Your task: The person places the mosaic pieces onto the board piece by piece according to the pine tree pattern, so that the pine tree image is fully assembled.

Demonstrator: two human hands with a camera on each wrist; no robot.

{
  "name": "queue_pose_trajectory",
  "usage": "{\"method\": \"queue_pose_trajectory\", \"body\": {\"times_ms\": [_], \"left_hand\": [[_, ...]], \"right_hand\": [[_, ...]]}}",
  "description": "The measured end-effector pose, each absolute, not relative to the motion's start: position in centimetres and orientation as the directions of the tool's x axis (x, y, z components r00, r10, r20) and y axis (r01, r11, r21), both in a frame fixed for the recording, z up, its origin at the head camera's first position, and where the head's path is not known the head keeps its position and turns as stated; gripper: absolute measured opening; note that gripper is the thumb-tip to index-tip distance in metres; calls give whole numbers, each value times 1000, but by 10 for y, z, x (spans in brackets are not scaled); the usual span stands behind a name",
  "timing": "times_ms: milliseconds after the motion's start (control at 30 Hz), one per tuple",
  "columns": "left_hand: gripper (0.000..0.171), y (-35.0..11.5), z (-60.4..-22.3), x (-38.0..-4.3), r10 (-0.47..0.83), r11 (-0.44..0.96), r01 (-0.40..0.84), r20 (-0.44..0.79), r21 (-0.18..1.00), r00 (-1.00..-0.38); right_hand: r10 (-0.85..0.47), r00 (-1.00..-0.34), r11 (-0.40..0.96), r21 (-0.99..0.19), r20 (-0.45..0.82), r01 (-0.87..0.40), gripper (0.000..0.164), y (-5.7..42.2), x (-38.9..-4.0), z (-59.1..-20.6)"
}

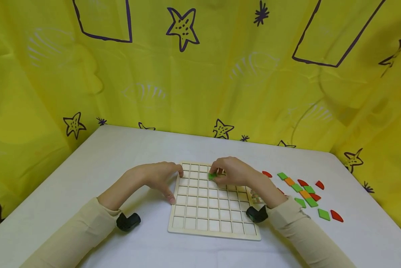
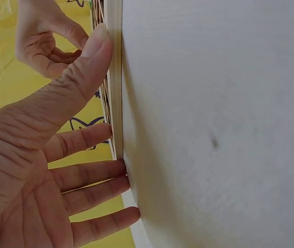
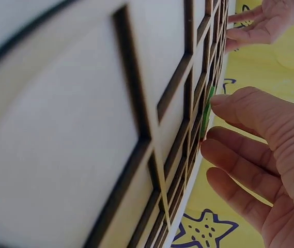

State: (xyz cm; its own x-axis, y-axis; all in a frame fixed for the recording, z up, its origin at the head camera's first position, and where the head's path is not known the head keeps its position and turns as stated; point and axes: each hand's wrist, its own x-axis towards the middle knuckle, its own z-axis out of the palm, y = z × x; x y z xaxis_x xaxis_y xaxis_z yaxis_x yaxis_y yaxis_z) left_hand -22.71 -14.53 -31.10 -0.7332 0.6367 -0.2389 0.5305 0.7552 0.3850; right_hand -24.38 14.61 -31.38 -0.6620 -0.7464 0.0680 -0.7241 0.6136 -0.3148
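A light wooden grid board (image 1: 197, 212) with rows of square cells lies on the white table. My right hand (image 1: 232, 172) is over its far part, pinching a small green tile (image 1: 212, 176) between thumb and fingers. Seen from the right wrist, the green tile (image 3: 207, 111) sits at the grid, with the thumb at one end and fingertips near the other. My left hand (image 1: 158, 178) rests at the board's left edge. Its thumb and fingertips touch the rim, and the fingers (image 2: 92, 175) are spread and nearly straight in the left wrist view.
Right of the board lie several loose pieces: green tiles (image 1: 324, 214), orange tiles (image 1: 305, 194) and red quarter-round pieces (image 1: 337, 216). A small patterned piece (image 1: 256, 197) by the board's right edge is partly behind my right forearm. A yellow curtain (image 1: 200, 93) hangs behind the table.
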Motion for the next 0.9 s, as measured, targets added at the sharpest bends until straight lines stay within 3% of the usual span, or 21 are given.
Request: {"method": "queue_pose_trajectory", "body": {"times_ms": [367,900], "left_hand": [[73,-144,-310,-226,629,763,526,-245,375,-738],[74,-144,-308,-225,632,761,529,-247,375,-734]], "right_hand": [[-697,-709,657,-304,106,-690,19,169,-232,-305],[-644,-731,544,-537,226,-645,19,219,-207,-301]]}}
